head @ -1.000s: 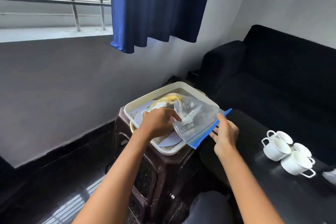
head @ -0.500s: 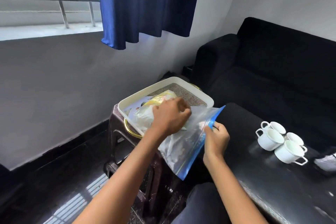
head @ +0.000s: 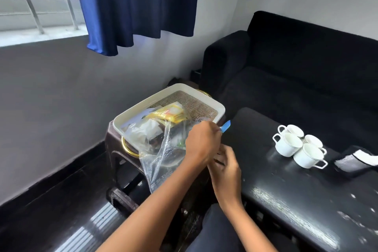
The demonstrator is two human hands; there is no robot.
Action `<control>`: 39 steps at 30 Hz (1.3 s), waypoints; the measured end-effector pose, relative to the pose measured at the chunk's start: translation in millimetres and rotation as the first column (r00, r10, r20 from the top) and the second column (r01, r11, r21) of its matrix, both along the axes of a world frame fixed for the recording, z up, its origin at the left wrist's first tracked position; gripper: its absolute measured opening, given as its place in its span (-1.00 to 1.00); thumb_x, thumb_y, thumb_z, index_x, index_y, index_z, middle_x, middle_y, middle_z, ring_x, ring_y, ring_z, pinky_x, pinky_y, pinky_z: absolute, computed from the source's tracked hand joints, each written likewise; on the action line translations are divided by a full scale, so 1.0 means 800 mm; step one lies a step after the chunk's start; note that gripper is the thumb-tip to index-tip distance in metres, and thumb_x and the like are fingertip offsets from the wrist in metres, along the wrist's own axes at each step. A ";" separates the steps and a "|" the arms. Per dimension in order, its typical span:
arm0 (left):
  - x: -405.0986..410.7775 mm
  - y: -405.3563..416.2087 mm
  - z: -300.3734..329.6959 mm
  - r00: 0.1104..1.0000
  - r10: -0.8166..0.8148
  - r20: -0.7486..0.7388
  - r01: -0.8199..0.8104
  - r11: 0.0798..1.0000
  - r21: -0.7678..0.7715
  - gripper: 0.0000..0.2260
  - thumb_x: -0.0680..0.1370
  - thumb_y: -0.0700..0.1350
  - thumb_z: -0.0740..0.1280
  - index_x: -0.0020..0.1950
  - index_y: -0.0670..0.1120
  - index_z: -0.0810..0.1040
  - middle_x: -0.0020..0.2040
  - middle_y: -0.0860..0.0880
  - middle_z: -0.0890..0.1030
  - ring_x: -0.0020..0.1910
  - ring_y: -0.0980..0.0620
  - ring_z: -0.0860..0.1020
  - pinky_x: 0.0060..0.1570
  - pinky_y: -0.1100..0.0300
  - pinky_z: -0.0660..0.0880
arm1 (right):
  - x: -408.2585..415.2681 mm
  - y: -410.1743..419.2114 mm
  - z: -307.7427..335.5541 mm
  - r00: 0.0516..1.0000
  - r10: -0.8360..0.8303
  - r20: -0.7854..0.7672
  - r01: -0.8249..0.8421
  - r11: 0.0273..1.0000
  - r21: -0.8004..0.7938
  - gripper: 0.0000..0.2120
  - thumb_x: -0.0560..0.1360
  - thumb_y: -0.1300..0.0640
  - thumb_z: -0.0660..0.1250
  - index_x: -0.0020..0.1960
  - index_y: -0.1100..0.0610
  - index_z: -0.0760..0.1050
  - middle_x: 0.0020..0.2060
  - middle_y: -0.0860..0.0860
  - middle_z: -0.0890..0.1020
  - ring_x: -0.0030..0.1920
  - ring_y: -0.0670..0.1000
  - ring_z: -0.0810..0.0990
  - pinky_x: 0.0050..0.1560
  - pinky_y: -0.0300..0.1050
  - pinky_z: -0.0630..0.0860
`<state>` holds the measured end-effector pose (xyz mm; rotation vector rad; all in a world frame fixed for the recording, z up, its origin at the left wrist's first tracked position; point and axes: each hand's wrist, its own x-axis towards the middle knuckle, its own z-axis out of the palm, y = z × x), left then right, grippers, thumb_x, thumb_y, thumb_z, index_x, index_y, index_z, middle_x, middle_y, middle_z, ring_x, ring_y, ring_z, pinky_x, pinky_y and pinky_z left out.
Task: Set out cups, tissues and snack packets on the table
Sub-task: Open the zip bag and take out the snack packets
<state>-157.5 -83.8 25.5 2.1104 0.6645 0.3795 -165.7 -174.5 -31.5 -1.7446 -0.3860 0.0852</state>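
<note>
Hands (head: pixel 201 145) (head: pixel 226 166) both gripped zip bag (head: pixel 163 159) mouth by tray (head: pixel 221 108); unpacking step underway, next likely opening its seal

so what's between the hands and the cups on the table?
Head view: only bare glossy black tabletop lies between the right hand and the four white cups. The left hand grips the zip bag.

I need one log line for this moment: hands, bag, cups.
left hand: on zip bag mouth | right hand: at bag mouth | zip bag: hangs off tray | four cups: on table
</note>
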 end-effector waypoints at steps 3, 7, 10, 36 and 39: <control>-0.004 0.004 -0.005 0.999 0.033 0.020 -0.031 0.996 -0.086 -0.84 0.47 -0.12 0.32 -0.05 -0.01 0.69 -0.05 -0.05 0.70 0.00 -0.06 0.63 0.05 0.03 0.54 | 0.005 -0.005 -0.002 0.996 -0.086 -0.021 0.087 0.994 0.073 -0.88 0.49 0.23 0.35 -0.06 0.03 0.56 -0.15 -0.07 0.68 -0.08 -0.07 0.64 -0.05 -0.23 0.54; -0.002 0.003 -0.008 0.999 0.033 0.012 -0.032 0.994 -0.104 -0.91 0.42 -0.11 0.37 -0.18 0.02 0.68 -0.14 0.00 0.70 -0.06 -0.03 0.64 -0.02 0.06 0.56 | 0.026 -0.010 0.007 0.976 -0.197 -0.095 0.210 0.964 0.162 -0.81 0.51 0.29 0.28 -0.13 0.03 0.56 -0.17 0.03 0.65 -0.12 0.05 0.63 -0.08 -0.05 0.55; -0.001 0.002 -0.009 1.000 0.015 -0.021 -0.017 0.995 -0.094 -0.94 0.41 -0.09 0.40 -0.24 0.06 0.64 -0.19 0.03 0.68 -0.09 0.01 0.63 -0.09 0.12 0.55 | 0.043 -0.010 0.018 0.961 -0.229 -0.155 0.258 0.943 0.209 -0.85 0.51 0.27 0.30 -0.13 0.03 0.55 -0.19 0.03 0.64 -0.16 0.02 0.63 -0.22 -0.17 0.53; 0.009 -0.012 -0.019 0.999 -0.012 0.051 -0.003 0.958 0.286 -0.86 0.47 -0.04 0.30 -0.13 -0.03 0.64 -0.18 -0.01 0.66 -0.14 -0.08 0.60 -0.25 0.11 0.45 | 0.069 -0.006 0.022 0.905 -0.199 -0.375 0.271 0.951 0.151 -0.83 0.44 0.31 0.39 -0.31 0.19 0.62 -0.39 0.14 0.67 -0.36 0.04 0.66 -0.32 -0.15 0.60; 0.010 -0.010 -0.019 0.998 -0.040 0.046 0.024 0.951 0.308 -0.87 0.45 -0.07 0.31 -0.15 -0.05 0.64 -0.20 -0.02 0.66 -0.16 -0.08 0.60 -0.27 0.11 0.44 | 0.068 -0.003 0.020 0.910 -0.222 -0.349 0.284 0.949 0.137 -0.80 0.43 0.31 0.39 -0.35 0.16 0.60 -0.41 0.15 0.67 -0.37 0.07 0.67 -0.28 -0.08 0.62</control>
